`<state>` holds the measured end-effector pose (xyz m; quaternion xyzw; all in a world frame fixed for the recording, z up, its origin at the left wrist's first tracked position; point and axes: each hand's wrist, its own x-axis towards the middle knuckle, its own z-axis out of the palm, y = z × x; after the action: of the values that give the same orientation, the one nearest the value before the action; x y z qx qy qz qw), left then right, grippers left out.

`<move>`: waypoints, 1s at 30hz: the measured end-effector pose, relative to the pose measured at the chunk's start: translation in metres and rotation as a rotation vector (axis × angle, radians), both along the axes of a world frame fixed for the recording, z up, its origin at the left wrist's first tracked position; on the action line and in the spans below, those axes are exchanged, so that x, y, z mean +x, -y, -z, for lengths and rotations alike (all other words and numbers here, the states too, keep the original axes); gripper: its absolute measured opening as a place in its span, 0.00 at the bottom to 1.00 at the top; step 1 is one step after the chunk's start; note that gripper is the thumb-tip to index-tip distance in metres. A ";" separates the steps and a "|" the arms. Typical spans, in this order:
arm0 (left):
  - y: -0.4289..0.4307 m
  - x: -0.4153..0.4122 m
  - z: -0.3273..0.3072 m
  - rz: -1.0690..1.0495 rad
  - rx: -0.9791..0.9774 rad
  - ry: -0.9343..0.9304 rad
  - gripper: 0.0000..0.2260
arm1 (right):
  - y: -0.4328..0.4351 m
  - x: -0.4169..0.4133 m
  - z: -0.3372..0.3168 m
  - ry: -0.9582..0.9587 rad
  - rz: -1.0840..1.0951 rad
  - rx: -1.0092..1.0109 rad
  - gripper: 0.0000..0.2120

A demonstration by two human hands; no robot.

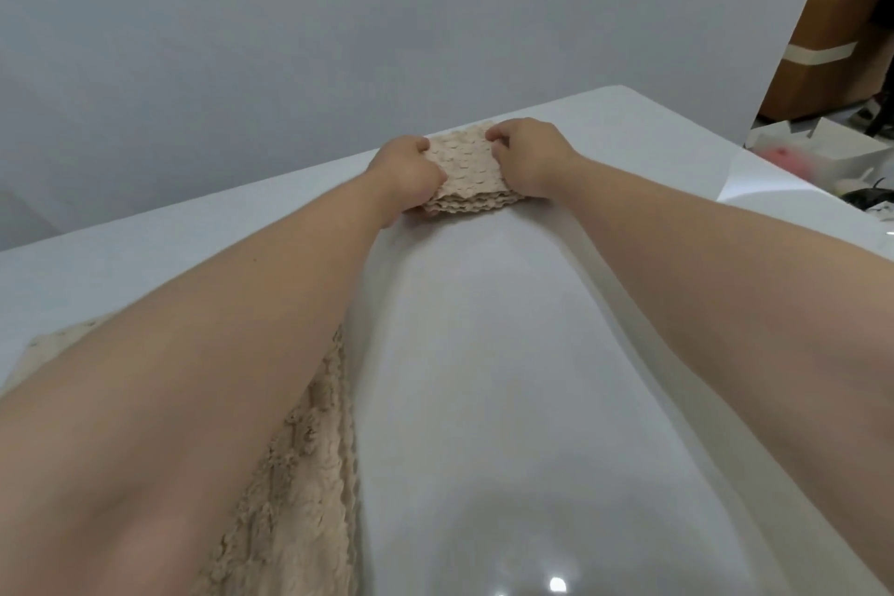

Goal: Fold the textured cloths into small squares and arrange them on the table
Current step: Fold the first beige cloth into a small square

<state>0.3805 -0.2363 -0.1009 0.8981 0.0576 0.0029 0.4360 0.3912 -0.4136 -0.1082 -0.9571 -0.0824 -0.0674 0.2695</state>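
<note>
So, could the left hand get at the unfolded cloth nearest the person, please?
Probably yes: the unfolded cloth lies just under the left forearm, unobstructed, but the left hand must first release the folded stack.

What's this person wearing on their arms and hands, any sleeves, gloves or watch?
Nothing shows. Both forearms are bare to the picture's edge. The left hand and right hand wear no gloves, and neither wrist has a watch or bracelet.

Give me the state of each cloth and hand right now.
Folded beige cloth: layered square, on the white table.
Left hand: grips its left side.
Right hand: grips its right side.
Beige cloth pile: lying flat, partly under left forearm.
</note>
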 end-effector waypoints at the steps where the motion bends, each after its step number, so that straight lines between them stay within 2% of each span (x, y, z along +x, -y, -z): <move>1: -0.004 0.001 0.000 -0.005 0.005 -0.008 0.29 | -0.003 0.003 0.001 -0.004 -0.006 0.003 0.19; 9: -0.022 0.001 0.004 -0.004 0.101 -0.065 0.27 | -0.021 0.007 0.002 -0.057 -0.022 -0.103 0.16; 11: -0.021 -0.002 -0.002 0.021 0.249 -0.100 0.24 | -0.023 0.003 0.003 -0.087 -0.032 -0.143 0.15; 13: -0.018 -0.006 -0.012 0.029 0.536 -0.111 0.23 | -0.023 0.002 0.000 -0.087 -0.018 -0.145 0.15; 14: -0.016 -0.007 -0.018 0.018 0.661 -0.057 0.25 | -0.022 0.004 -0.004 -0.067 0.009 -0.111 0.15; 16: -0.010 -0.009 -0.028 -0.022 0.763 0.104 0.28 | -0.019 0.009 -0.010 0.040 0.078 -0.040 0.16; 18: -0.004 -0.009 -0.029 0.026 0.805 0.203 0.26 | -0.023 0.008 -0.012 0.106 0.053 -0.095 0.16; 20: 0.000 -0.003 -0.014 0.176 0.851 0.174 0.23 | -0.032 0.004 -0.007 0.065 -0.047 -0.204 0.18; 22: -0.003 0.001 0.005 0.260 0.837 0.087 0.24 | -0.037 0.003 0.003 -0.019 -0.129 -0.263 0.20; 24: -0.008 0.002 0.019 0.271 0.789 0.021 0.27 | -0.035 0.007 0.012 -0.070 -0.160 -0.296 0.23; 30: -0.017 0.004 0.035 0.228 0.803 0.059 0.30 | -0.031 0.014 0.020 -0.117 -0.182 -0.409 0.28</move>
<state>0.3840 -0.2197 -0.1359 0.9969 -0.0607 0.0026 0.0501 0.4050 -0.3827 -0.1280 -0.9827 -0.1646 0.0312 0.0792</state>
